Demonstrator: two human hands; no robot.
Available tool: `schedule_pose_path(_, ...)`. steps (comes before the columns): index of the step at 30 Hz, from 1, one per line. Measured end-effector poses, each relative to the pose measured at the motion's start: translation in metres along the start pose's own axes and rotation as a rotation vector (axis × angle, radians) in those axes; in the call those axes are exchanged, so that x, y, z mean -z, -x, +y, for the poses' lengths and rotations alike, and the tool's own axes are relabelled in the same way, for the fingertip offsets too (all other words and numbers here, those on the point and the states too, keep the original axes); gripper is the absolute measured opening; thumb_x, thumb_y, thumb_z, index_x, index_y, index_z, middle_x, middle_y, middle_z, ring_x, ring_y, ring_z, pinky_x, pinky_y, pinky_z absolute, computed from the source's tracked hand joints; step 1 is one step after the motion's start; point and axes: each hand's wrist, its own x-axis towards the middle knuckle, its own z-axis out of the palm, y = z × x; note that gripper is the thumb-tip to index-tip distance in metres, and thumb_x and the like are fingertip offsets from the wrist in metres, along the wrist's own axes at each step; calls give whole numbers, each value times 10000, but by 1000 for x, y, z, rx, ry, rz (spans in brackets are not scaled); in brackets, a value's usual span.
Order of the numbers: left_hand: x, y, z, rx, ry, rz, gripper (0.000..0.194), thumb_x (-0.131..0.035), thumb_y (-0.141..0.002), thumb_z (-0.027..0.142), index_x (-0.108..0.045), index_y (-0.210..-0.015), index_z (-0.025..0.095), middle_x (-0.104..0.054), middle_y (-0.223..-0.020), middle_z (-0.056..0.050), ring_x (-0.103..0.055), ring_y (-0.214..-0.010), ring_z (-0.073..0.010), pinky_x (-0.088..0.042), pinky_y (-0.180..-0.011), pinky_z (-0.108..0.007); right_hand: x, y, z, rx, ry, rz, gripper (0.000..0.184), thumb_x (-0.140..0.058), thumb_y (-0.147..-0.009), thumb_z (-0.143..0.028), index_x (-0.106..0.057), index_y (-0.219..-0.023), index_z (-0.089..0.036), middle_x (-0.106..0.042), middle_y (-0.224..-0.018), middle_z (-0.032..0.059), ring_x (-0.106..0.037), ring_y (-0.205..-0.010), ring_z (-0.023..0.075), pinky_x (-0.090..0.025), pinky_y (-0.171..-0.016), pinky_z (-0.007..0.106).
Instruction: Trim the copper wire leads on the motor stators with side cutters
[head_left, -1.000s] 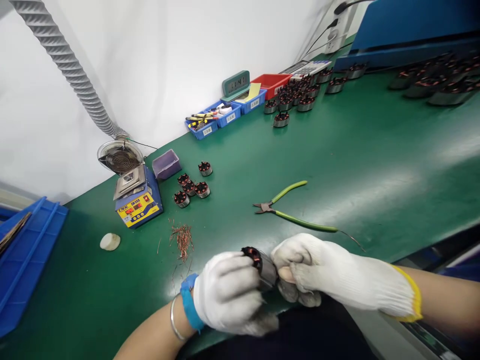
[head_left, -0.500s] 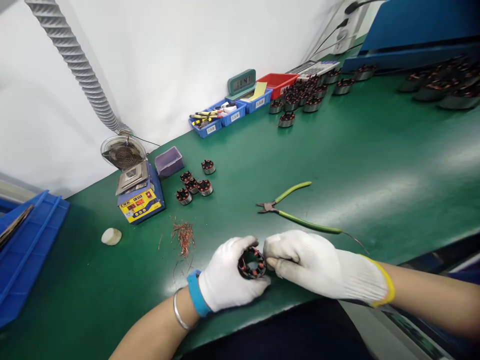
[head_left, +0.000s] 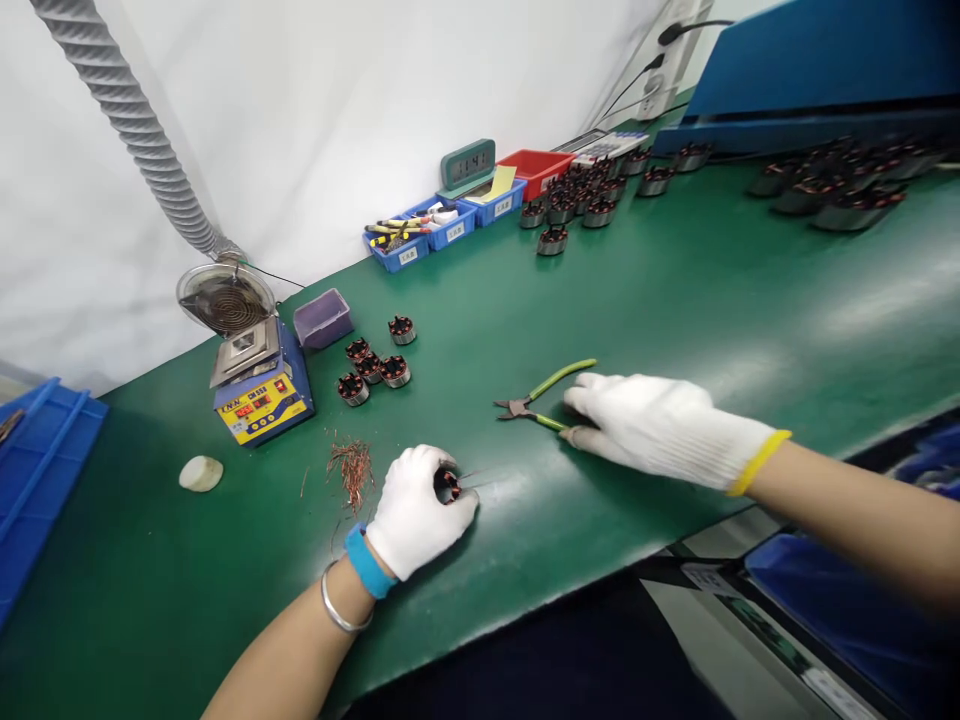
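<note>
Holding the stator [head_left: 450, 487] in the left hand [head_left: 422, 512], low over the near part of the green bench [head_left: 675, 300], right of the copper scraps [head_left: 351, 474]. Hiding most of its ring and outer wall behind the white glove; not showing whether touching the bench. Pinching it between thumb and curled fingers. Reaching with the right hand [head_left: 645, 420] over the green handles of the pliers [head_left: 517, 408], covering much of the lower one; bending the fingers there, but hiding the undersides, so not letting one tell how tightly they are closing. Cutting off the blue crate [head_left: 52, 470] at the left edge and blurring the far-right stators [head_left: 840, 195].

Reading what looks like "CM 558" on the yellow front of the heater [head_left: 262, 400], beside small red digits too faint to be sure of. Seeing apparently "11:41" on the clock [head_left: 467, 166] and small Chinese labels on the blue bins [head_left: 407, 255].

Showing dark slots and copper windings inside the held stator, and poking thin wires [head_left: 480, 480] out to its right.
</note>
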Motion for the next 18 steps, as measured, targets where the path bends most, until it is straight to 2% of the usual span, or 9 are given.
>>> schedule_pose_path(2, -2, -2, -3, -16, 16, -11, 119, -580, -721, 143, -567, -829, 191, -627, -875, -49, -573, -861, -218, -469, -829, -377, -9, -3, -6, 69, 77, -15, 357, -492, -840, -428, -647, -1031, -170, -631, -1016, 142, -607, -797, 266, -373, -605, 312)
schedule_pose_path(3, -2, -2, -5, -17, 26, -12, 107, -559, -731, 124, -563, -813, 193, -626, -864, -44, -573, -852, -211, -468, -822, -366, -13, -5, -8, 96, 75, 1, 425, -542, -803, -450, -629, -1114, -174, -607, -1131, 154, -607, -899, 297, -413, -658, 340)
schedule_pose_path(5, -1, -2, -8, -2, 47, -2, 92, -541, -751, 117, -560, -799, 194, -626, -855, -38, -571, -844, -203, -464, -820, -357, -18, -11, -4, 111, 21, 40, 770, -676, -649, -541, -537, -1298, -151, -468, -1368, 201, -507, -1154, 387, -441, -823, 426)
schedule_pose_path(7, 0, -2, -10, 12, 60, -1, 68, -529, -782, 134, -560, -797, 193, -627, -855, -35, -567, -844, -200, -459, -825, -356, -20, -16, 8, 69, -22, 18, 1117, -750, -473, -612, -423, -1411, -103, -334, -1473, 246, -357, -1294, 451, -404, -936, 495)
schedule_pose_path(9, 0, -1, -12, 12, 66, -6, 72, -509, -816, 149, -560, -791, 193, -624, -846, -32, -562, -842, -196, -454, -822, -353, -21, -18, 22, 20, -53, -63, 1202, -749, -445, -625, -364, -1456, -102, -331, -1480, 250, -357, -1295, 453, -420, -921, 507)
schedule_pose_path(11, 0, -1, -12, 10, 75, -7, 88, -501, -833, 154, -558, -778, 193, -615, -825, -27, -555, -831, -190, -449, -807, -340, -18, -19, 31, -19, -64, -131, 1098, -717, -513, -596, -379, -1457, -147, -407, -1439, 218, -451, -1213, 429, -466, -813, 482)
schedule_pose_path(13, -1, -1, -12, 13, 92, 1, 97, -501, -836, 152, -555, -767, 193, -602, -806, -21, -550, -818, -184, -443, -789, -325, -11, -18, 30, -32, -52, -163, 904, -658, -609, -550, -450, -1412, -191, -499, -1346, 187, -542, -1075, 390, -467, -681, 428)
schedule_pose_path(15, -2, -2, -12, 21, 102, 11, 108, -501, -836, 150, -549, -749, 193, -587, -783, -17, -541, -797, -178, -434, -769, -315, -4, -18, 21, 2, -15, -184, 680, -605, -670, -500, -570, -1281, -205, -577, -1192, 160, -588, -914, 336, -421, -586, 373)
schedule_pose_path(18, -3, -2, -11, 31, 117, 27, 127, -504, -831, 153, -537, -714, 194, -563, -740, -8, -527, -760, -171, -425, -739, -304, 0, -17, -1, 22, 95, -158, 449, -602, -658, -463, -656, -989, -166, -597, -929, 140, -568, -706, 277, -342, -517, 328)
